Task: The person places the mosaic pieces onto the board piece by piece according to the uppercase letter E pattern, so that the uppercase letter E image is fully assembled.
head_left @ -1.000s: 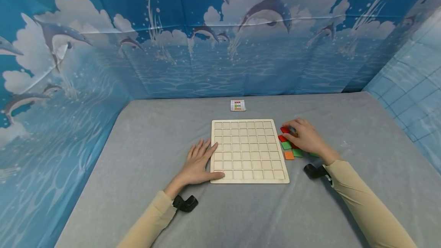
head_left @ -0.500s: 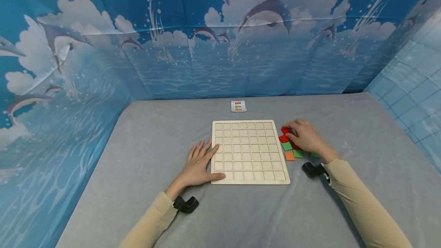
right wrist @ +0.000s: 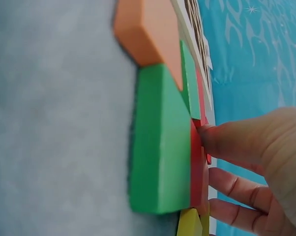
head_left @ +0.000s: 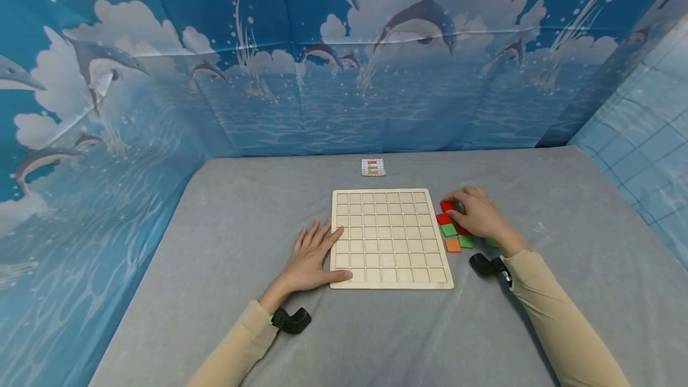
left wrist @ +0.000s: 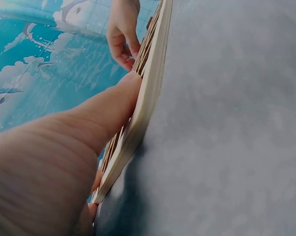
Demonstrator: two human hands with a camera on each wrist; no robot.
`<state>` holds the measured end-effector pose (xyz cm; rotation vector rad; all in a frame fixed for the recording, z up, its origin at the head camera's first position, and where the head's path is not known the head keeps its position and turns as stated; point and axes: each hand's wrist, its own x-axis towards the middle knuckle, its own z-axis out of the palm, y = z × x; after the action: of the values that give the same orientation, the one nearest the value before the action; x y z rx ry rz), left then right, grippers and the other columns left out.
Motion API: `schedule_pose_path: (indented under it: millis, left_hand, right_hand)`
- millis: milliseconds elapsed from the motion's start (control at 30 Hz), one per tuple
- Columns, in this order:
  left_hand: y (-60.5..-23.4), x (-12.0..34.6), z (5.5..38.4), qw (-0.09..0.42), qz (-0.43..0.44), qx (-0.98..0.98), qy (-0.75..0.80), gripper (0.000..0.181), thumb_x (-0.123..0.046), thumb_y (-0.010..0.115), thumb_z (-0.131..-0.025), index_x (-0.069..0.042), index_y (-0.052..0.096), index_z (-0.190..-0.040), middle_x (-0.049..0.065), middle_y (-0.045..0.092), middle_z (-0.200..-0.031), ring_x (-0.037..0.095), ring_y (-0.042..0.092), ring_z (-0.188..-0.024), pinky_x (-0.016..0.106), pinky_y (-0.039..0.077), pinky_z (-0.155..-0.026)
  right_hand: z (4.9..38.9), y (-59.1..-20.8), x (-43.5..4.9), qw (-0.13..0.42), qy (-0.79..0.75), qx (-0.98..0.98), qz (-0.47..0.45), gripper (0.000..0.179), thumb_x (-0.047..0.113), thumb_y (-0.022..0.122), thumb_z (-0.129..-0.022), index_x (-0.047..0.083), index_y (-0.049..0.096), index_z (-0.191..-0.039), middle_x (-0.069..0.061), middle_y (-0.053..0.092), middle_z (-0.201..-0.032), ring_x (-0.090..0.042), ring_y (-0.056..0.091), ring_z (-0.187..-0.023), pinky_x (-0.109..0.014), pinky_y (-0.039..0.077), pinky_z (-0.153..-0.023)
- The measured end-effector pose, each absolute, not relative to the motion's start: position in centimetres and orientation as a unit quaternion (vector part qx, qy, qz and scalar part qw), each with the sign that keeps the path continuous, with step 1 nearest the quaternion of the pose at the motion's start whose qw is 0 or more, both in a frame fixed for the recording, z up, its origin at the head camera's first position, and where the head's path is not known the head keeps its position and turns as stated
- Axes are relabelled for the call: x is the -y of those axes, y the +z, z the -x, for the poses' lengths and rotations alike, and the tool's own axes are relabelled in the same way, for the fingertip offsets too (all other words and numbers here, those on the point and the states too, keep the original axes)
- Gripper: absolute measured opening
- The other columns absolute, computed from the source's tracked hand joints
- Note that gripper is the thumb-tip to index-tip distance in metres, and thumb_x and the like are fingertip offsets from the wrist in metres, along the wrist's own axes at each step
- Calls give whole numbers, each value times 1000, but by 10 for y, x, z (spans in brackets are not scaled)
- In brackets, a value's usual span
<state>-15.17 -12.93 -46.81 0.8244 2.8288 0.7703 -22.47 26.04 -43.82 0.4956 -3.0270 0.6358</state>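
Note:
A pale wooden grid board [head_left: 392, 239] lies flat on the grey cloth. My left hand [head_left: 303, 264] rests at its left side, fingers spread, with the thumb over the lower left corner and the index fingertip on the left rim. Beyond the board's right edge, my right hand [head_left: 478, 214] pinches a red tile [head_left: 447, 205] between thumb and index finger. Close by lie another red tile [head_left: 443, 218], a green tile [head_left: 448, 230] and an orange tile [head_left: 453, 245]. The right wrist view shows a large green tile [right wrist: 162, 147] and a yellow tile [right wrist: 190, 223], partly hidden.
Behind the board lies a small card [head_left: 373, 167] printed with a coloured grid pattern. A further green tile [head_left: 491, 242] shows beneath the right wrist. A blue dolphin curtain [head_left: 344, 100] hangs along the back and left side.
The right thumb has drawn in slightly at the red tile. My left hand keeps its place on the board, and the head view has shifted a little.

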Motion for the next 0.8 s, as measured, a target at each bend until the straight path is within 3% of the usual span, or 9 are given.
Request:
schedule_pose_path:
  millis: [200, 533, 800]
  left_hand:
    - [-469, 129, 151, 53, -267, -930, 248, 91, -63, 60, -82, -20, 22, -153, 9, 8, -158, 31, -4, -143, 48, -7, -110]
    - [-469, 129, 151, 51, -269, -927, 255, 88, -60, 59, -84, -21, 20, -153, 9, 8, -157, 31, -4, -143, 47, -7, -110]
    - [-468, 129, 150, 47, -272, -925, 261, 88, -59, 60, -84, -20, 22, -153, 11, 8, -157, 32, -3, -142, 50, -6, -110]
  right_hand:
    - [225, -439, -262, 13, 222, 964, -146, 26, 13, 66, -89, -3, 65, -109, -25, 56, -113, -41, 46, -105, -57, 36, -87]
    - [221, -439, -261, 60, 232, 964, -119, 20, 12, 73, -82, 2, 66, -98, -16, 63, -93, -36, 51, -89, -56, 35, -82]
    - [216, -438, -259, 77, 251, 959, -108, 13, 14, 74, -83, 6, 65, -89, -8, 63, -80, -27, 48, -78, -42, 38, -65]
